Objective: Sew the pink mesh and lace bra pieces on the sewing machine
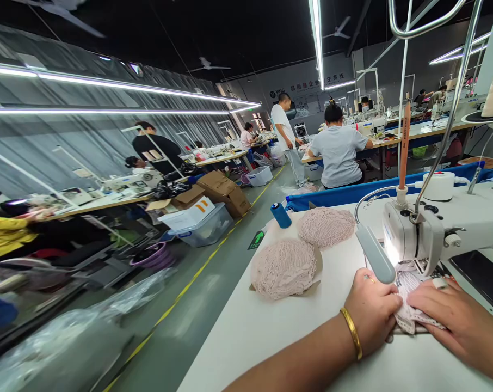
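Observation:
A piece of pale pink lace fabric [410, 314] lies under the needle area of a white sewing machine [410, 231]. My left hand [371, 307], wearing a gold bangle and a ring, is closed with curled fingers on the left edge of the lace. From the right, my right hand [458, 313] holds the other side against the machine bed, lace showing between its thumb and fingers. A white band circles one of its fingers. The needle tip is hidden behind a grey lamp arm [375, 255]. Left of the hands rest two stacks of lace pieces [285, 269].
A blue thread spool [281, 215] stands by the stacks, and a dark phone [485, 280] lies right of the machine. Across the aisle are cardboard boxes [224, 191] and a clear plastic bin [203, 227]. Several people work at other machines; one person [337, 147] sits just ahead.

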{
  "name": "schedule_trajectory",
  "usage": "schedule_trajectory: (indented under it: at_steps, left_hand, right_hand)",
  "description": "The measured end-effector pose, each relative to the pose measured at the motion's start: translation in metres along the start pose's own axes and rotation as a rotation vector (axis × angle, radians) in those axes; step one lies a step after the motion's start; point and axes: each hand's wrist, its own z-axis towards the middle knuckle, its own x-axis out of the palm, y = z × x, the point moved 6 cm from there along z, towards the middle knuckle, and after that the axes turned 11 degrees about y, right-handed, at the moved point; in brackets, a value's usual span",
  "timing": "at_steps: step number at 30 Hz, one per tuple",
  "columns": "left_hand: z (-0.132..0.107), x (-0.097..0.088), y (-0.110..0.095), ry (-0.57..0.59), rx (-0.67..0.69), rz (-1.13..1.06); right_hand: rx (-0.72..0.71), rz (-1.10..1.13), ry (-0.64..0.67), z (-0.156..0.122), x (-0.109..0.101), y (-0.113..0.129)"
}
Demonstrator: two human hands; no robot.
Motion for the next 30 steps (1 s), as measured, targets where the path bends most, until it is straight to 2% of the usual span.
schedule_trajectory:
  at_steps: [4,10,14,19,25,30]
  left_hand:
    - [0.004,-0.001,0.0,0.011,0.006,-0.084]
    - [0.013,-0.003,0.014,0.04,-0.175,-0.453]
    - [0.017,0.001,0.016,0.054,-0.198,-0.517]
    - [0.014,0.006,0.019,-0.004,-0.284,-0.548]
    - [0.014,-0.004,0.009,-0.103,-0.174,-0.434]
    - [0.014,-0.002,0.005,-0.114,-0.136,-0.357]
  right_hand:
    - [0.016,0.105,-0.026,0.002,0.002,-0.001]
    - [0.305,0.489,-0.116,0.008,0.002,-0.015]
    - [0.399,0.614,-0.17,0.008,0.0,-0.02]
    - [0.407,0.608,-0.142,0.009,-0.001,-0.018]
    - [0.357,0.576,-0.146,0.012,-0.005,-0.013]
    - [0.273,0.459,-0.154,0.009,-0.006,-0.008]
